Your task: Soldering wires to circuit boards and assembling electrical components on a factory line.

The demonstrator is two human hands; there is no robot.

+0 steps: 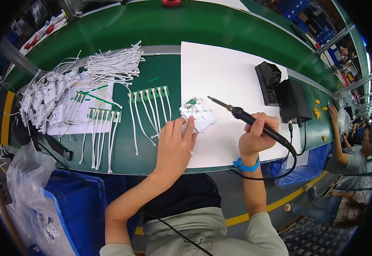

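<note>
My right hand [254, 141] grips a soldering iron [249, 118] by its black handle. Its metal tip points up and left, just beyond the white plastic housing [204, 121] and apart from it. My left hand [172, 147] steadies that housing against the white sheet [224, 72], its index finger pressed on top. A small green circuit board [191, 102] shows at the housing's far edge. A blue wrist strap [246, 165] with a cord is round my right wrist. Left of my left hand lies a strip of green boards [151, 94] with white cables trailing toward me.
Behind the iron stand a black iron holder [267, 85] and a black box [294, 100]. White housings [47, 102] and bundled white cables [115, 64] are heaped at left. Another wired board strip [105, 114] lies near the papers. Far right, a co-worker's arm [336, 128] reaches over the bench.
</note>
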